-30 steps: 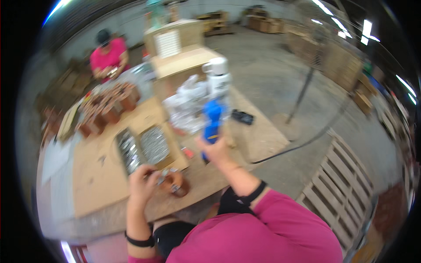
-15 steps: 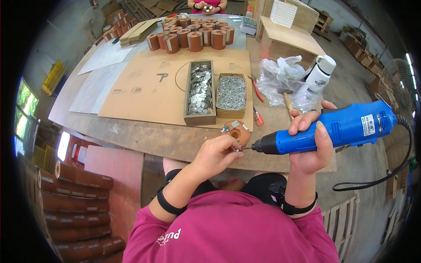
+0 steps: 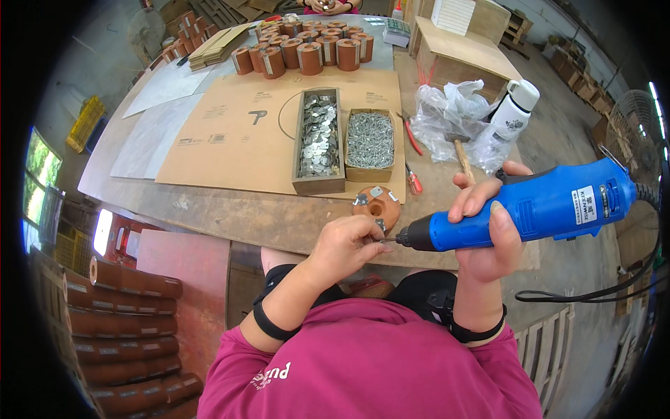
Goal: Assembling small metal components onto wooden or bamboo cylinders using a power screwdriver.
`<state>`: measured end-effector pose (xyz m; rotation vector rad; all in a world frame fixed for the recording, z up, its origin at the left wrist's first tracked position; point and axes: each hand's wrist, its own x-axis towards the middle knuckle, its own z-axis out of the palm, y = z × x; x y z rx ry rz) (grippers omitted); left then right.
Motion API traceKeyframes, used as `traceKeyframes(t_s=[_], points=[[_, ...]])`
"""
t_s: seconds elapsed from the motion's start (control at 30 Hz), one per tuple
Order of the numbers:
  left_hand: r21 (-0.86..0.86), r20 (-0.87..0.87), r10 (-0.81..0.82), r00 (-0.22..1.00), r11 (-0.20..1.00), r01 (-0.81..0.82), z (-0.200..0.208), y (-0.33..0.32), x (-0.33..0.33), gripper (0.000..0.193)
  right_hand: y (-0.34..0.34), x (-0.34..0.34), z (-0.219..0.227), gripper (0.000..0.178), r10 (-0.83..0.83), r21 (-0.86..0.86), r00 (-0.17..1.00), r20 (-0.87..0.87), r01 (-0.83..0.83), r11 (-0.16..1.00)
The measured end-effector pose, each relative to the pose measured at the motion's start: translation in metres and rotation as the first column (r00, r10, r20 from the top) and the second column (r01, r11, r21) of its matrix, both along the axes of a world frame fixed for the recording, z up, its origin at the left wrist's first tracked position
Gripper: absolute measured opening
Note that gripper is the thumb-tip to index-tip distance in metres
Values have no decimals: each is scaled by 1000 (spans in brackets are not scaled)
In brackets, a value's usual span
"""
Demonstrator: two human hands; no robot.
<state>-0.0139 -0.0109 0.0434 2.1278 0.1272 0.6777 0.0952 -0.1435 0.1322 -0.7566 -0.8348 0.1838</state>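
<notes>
My right hand [image 3: 492, 223] grips a blue electric screwdriver [image 3: 537, 207] held level, its black nose pointing left. At the tip of its bit, the fingers of my left hand [image 3: 351, 242] pinch something small, mostly hidden by the fingertips, so I cannot make out what it is. Just beyond my left fingers a reddish-brown round block [image 3: 391, 212] with a centre hole lies at the table's near edge, small metal plates on its top face. Behind it stand a long wooden box [image 3: 317, 186] of flat metal pieces and a small carton [image 3: 370, 176] of screws.
A red-handled screwdriver [image 3: 414, 183], red-handled pliers [image 3: 412, 136], a hammer [image 3: 463, 157], a plastic bag [image 3: 447, 112] and a white bottle [image 3: 513, 115] lie or stand at right. Several brown cylinders [image 3: 310, 59] stand farther back. A person's hands [image 3: 328, 6] show at the far edge.
The electric screwdriver and my right hand have shifted slightly left and toward me. The bit's tip is now right at my left fingertips. My view has tilted a little.
</notes>
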Motion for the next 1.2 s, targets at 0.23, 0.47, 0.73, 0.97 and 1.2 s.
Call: traceKeyframes(t_s=[0.23, 0.47, 0.73, 0.97, 1.2], points=[[-14, -10, -57, 998, 998, 56, -5, 3, -3, 18, 3, 1, -3, 56, 144, -6, 989, 45, -144, 990], [126, 110, -16, 994, 992, 2, -7, 5, 1, 23, 33, 7, -2, 48, -26, -166, 980, 195, 59, 984], [238, 51, 128, 990, 962, -137, -27, 2, 4, 32, 55, 7, -9, 47, -35, -299, 982, 184, 90, 950], [222, 54, 118, 992, 967, -127, -31, 4, 6, 26, 58, 8, -11, 19, -30, -273, 981, 193, 83, 959], [202, 75, 250, 965, 944, -260, -30, 3, 10, 45, 71, 3, -10, 38, -4, -394, 973, 230, 97, 914]])
